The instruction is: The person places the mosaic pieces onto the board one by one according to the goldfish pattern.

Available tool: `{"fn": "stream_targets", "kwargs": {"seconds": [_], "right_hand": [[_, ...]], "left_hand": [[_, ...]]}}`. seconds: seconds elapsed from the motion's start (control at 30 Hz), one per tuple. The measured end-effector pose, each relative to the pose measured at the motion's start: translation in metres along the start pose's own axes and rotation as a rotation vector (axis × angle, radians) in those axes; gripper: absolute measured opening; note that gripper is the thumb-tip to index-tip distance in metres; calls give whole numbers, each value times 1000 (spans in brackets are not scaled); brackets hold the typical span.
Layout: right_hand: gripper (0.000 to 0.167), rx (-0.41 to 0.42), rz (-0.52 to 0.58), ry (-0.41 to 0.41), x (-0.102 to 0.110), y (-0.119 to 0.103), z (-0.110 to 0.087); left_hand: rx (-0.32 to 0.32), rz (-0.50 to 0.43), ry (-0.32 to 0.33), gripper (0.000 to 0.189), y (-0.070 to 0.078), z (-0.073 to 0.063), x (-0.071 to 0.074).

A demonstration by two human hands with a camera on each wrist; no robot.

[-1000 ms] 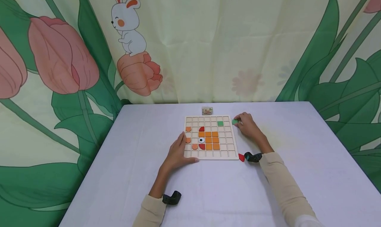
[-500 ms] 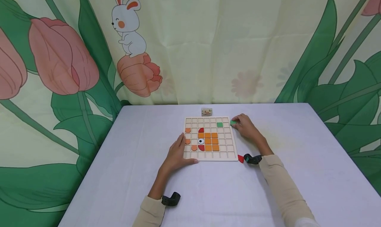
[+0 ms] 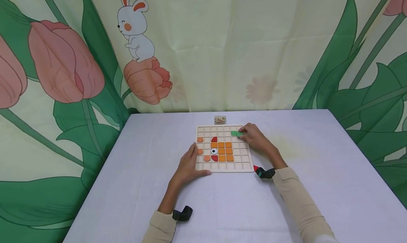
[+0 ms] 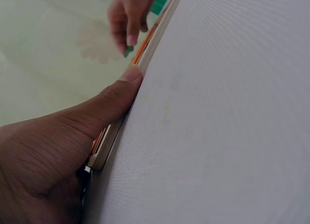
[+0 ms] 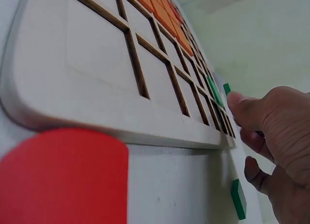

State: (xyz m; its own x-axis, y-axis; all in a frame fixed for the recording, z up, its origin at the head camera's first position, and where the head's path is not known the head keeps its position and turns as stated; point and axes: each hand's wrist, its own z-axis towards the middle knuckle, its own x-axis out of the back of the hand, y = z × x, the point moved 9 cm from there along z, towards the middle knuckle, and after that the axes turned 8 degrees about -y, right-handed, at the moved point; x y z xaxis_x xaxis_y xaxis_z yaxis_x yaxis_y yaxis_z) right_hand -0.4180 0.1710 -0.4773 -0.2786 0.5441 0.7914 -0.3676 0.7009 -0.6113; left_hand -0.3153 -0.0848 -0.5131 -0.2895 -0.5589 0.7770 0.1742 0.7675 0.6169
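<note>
A wooden grid board (image 3: 243, 158) lies on the table. My left hand (image 3: 188, 165) rests at its near left corner, with fairly straight fingers along the left side and the thumb against the front edge. Between the fingertips of my right hand (image 3: 255, 138) is a green tile (image 5: 226, 88), pinched over the board's far right part, close beside another green tile (image 3: 234, 133) in the grid. Orange square tiles (image 3: 225, 151), red quarter-round tiles (image 3: 214, 158), orange discs (image 3: 207, 158) and an eye tile (image 3: 214, 151) also sit on the board.
A red piece (image 5: 63, 178) lies on the table by the board's near right corner. One more green tile (image 5: 238, 200) is on the table beneath my right hand. Behind the board stands a small patterned block (image 3: 220, 120). A printed curtain (image 3: 203, 52) hangs behind the table.
My right hand has moved left, carrying the green tile from beside the board's right edge to over its far right cells. The left hand has stayed in place.
</note>
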Motion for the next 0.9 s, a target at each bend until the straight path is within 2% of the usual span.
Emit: {"fn": "stream_targets", "kwargs": {"seconds": [0.3, 0.9], "right_hand": [[21, 56, 6, -44, -11, -12, 3], [22, -12, 23, -68, -20, -14, 1]], "left_hand": [[-6, -13, 0, 124, 1, 0, 0], [-6, -9, -1, 124, 0, 0, 0]]}}
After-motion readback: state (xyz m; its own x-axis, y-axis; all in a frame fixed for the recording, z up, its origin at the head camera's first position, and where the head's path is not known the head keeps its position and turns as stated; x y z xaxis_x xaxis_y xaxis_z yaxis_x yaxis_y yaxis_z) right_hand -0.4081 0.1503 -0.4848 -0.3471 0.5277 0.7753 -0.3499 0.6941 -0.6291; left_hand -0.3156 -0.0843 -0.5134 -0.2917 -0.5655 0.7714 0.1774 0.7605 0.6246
